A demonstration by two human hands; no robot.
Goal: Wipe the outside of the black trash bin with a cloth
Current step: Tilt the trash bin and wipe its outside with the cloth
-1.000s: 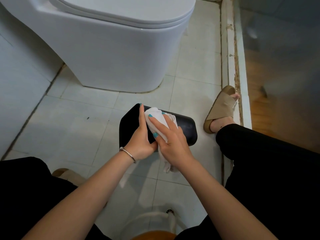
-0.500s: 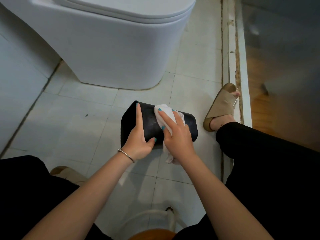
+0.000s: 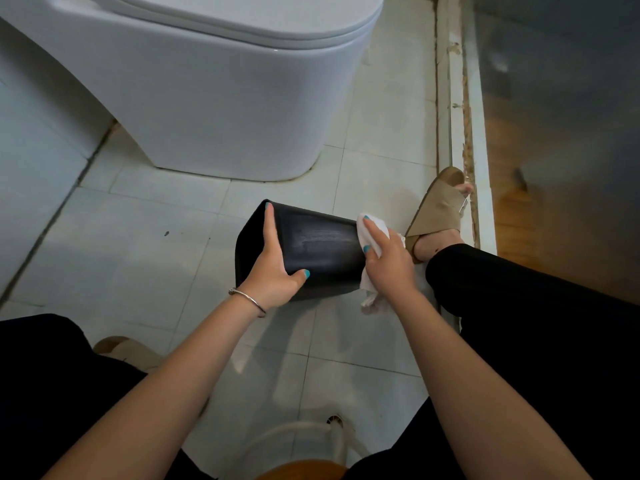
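Note:
The black trash bin (image 3: 320, 245) lies on its side above the tiled floor, its wide end to the left. My left hand (image 3: 273, 268) grips that wide end, fingers over the top edge and thumb along the near side. My right hand (image 3: 389, 261) presses a white cloth (image 3: 372, 230) against the bin's narrow right end, and the cloth's loose tail hangs below the hand. A faint wiped streak shows on the bin's upper face.
A white toilet (image 3: 214, 91) stands just behind the bin. My right foot in a tan sandal (image 3: 438, 211) rests beside a raised white threshold (image 3: 453, 133). A wooden stool with a white hose (image 3: 311, 441) sits below between my knees.
My right hand has slid the cloth from the bin's left-middle to its far right end. The left hand has kept its grip on the wide end.

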